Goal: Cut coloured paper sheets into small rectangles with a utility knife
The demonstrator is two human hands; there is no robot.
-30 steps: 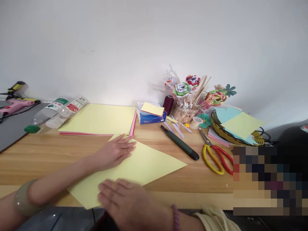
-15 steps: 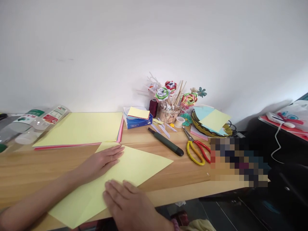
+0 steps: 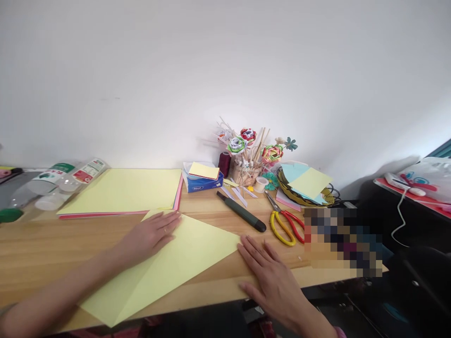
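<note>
A folded yellow sheet [image 3: 190, 249] lies on the wooden table, one pointed corner toward the right and another at the front edge. My left hand [image 3: 153, 234] rests flat on its upper left part, fingers stretched out and pointing right. At the sheet's right point, my right hand [image 3: 269, 272] lies with fingers extended and thumb apart, fingertips touching that corner. Neither hand grips anything. A green cutter [image 3: 243, 213] and scissors [image 3: 283, 223] with yellow and red handles lie behind my right hand.
Behind the sheet is a stack of coloured paper [image 3: 123, 190], with plastic bottles [image 3: 73, 180] to its left. A blue tissue pack [image 3: 202, 183], a pot of paper flowers [image 3: 244, 173] and a basket with paper [image 3: 303, 195] stand along the wall.
My right hand has moved right, from the sheet's lower middle to its right point. My left hand stays on the sheet. The view has shifted slightly.
</note>
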